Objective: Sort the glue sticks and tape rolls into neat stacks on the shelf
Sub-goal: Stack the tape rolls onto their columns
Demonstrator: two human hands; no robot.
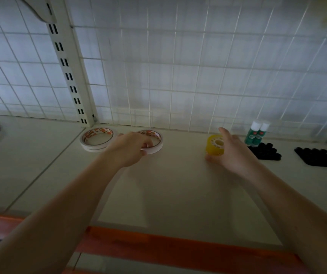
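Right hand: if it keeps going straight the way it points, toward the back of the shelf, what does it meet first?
The right hand already holds the yellow tape roll; beyond that, probably the wire grid at the back, though depth is unclear.

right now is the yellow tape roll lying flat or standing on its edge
Lying flat: the yellow tape roll shows its round face and core hole upward on the shelf, with the right hand around it.

Left hand [131, 149] grips white tape roll [154, 144], right hand [231, 153] yellow roll [215, 145]
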